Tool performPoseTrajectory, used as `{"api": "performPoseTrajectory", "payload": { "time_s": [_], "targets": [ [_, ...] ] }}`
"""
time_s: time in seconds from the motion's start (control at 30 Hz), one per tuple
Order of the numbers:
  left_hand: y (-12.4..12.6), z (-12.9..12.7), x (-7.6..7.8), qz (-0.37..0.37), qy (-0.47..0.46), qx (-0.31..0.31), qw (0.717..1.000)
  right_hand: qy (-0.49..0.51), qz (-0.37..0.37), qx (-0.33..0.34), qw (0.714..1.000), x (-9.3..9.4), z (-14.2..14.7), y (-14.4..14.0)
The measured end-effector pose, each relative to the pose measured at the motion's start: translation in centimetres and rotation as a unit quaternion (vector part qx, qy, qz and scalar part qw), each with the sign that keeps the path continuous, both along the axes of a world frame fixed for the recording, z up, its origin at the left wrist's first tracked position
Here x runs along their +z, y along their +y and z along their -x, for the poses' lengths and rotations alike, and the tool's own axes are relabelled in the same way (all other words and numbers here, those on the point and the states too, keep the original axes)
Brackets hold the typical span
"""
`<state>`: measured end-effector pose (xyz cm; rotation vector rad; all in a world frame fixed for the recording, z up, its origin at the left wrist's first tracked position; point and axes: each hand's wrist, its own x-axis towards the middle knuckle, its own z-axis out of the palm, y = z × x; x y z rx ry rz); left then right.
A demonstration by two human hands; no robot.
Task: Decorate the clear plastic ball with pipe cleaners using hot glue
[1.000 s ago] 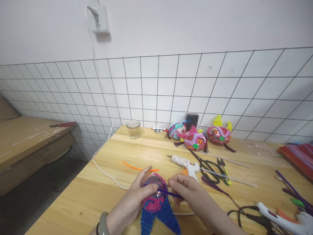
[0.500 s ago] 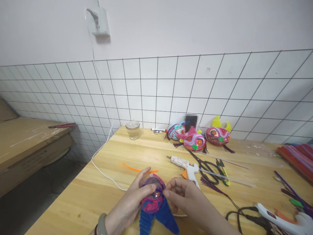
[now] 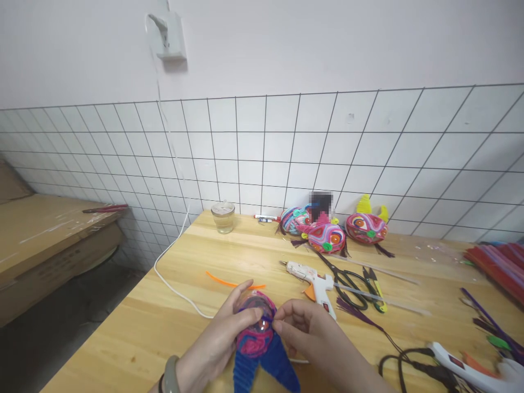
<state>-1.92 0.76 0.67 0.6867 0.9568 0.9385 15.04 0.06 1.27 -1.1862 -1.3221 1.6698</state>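
Low in the middle of the head view, my left hand is wrapped round a clear plastic ball ornament, its thumb lying across the top. Pink pipe cleaner coils cover part of the ball, and two blue fuzzy fins spread from its near end. A dark blue pipe cleaner crosses the ball. My right hand pinches its end at the ball's right side; the fingertips partly hide it. An orange strip lies just beyond my left hand.
A white glue gun, black scissors and yellow-handled snips lie to the right. Finished fish ornaments stand by the wall, near a lidded glass. Another glue gun and red pipe cleaners are far right.
The view has shifted very slightly. Both hands keep nearly the same hold on the ball; the right fingertips have barely moved.
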Motion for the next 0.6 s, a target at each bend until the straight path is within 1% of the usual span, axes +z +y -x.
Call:
{"api": "performPoseTrajectory", "payload": {
  "time_s": [0.13,0.3,0.6],
  "targets": [
    [0.02,-0.04,-0.06,0.002,0.001,-0.004,1.0,-0.006,-0.007,0.0,1.0,-0.16,-0.01,0.09],
    [0.17,0.02,-0.3,0.005,-0.011,-0.007,1.0,0.012,0.007,-0.002,1.0,-0.26,0.08,0.11],
    [0.19,-0.02,-0.3,0.009,-0.014,-0.011,1.0,0.004,-0.01,-0.001,1.0,-0.18,0.14,0.07]
  ]
}}
